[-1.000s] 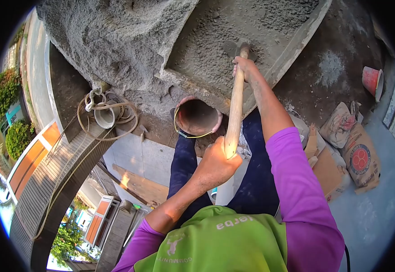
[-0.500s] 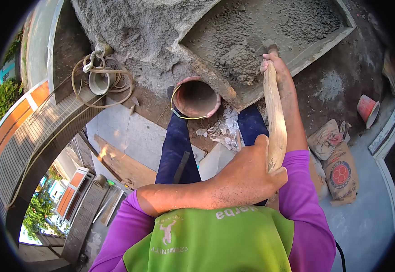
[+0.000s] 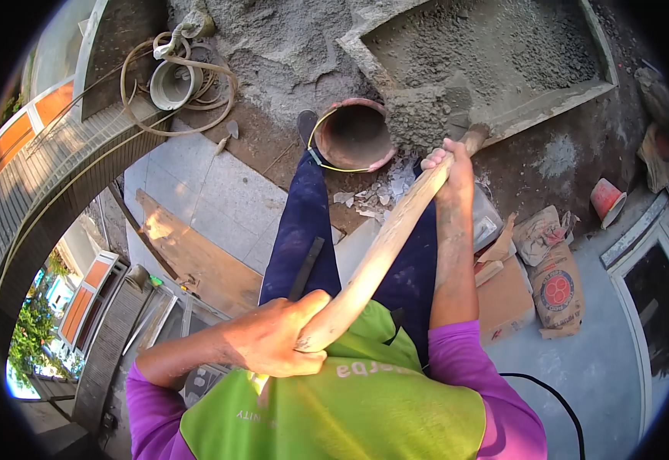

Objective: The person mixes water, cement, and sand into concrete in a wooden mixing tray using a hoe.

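A long wooden-handled hoe [image 3: 384,241] slants up and right across my body. My left hand [image 3: 292,333] is wrapped round its butt end near my waist, and my right hand [image 3: 451,169] grips the handle close to the head. Wet grey mortar [image 3: 419,115] lies on the blade, which is mostly hidden under it, over the near corner of the mixing tray. Just left of this load stands a round bucket [image 3: 354,138] with a yellow handle folded down at its side. More mortar fills the shallow mixing tray [image 3: 545,101].
A sand heap [image 3: 273,54] rises behind the bucket. At upper left are a coiled hose [image 3: 131,92] and a grey pail [image 3: 172,84]. A trowel [image 3: 229,134] lies on the ground. Cement bags [image 3: 557,291] and a small red bucket [image 3: 608,201] are at right.
The hoe has swung from near upright to a slant, its mortar-laden head coming to the tray's near corner beside the bucket. My left hand has moved left and down; the right has come nearer.
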